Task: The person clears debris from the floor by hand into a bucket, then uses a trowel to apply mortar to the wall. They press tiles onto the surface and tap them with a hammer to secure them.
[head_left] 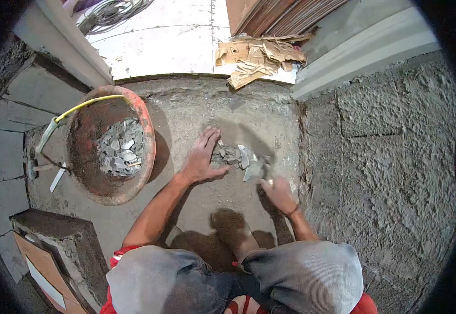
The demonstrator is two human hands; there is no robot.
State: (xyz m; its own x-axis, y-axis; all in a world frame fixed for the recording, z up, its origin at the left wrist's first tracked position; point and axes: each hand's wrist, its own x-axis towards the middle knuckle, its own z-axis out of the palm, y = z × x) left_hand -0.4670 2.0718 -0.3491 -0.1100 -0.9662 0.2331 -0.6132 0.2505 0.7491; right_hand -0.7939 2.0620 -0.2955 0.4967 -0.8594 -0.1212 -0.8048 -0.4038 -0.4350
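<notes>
My left hand (203,158) lies at the left side of a small heap of grey rubble (229,155), its fingers stretched out and its thumb apart, close to the floor. On the other side of the heap, my right hand (280,194) is wrapped round the handle of a trowel (257,169). The trowel's blade is smeared by motion and sits against the right end of the heap, so its edge is hard to make out. A few pale, flat shards lie among the grey pieces between my hands.
To the left stands an orange bucket (149,131) with broken chips (123,149) inside and a yellow-sleeved handle. A hammer (42,167) lies beyond it. Torn cardboard (264,55) rests at the doorway. Rough mortar wall (385,157) rises on the right, and a block ledge (60,225) juts out lower left.
</notes>
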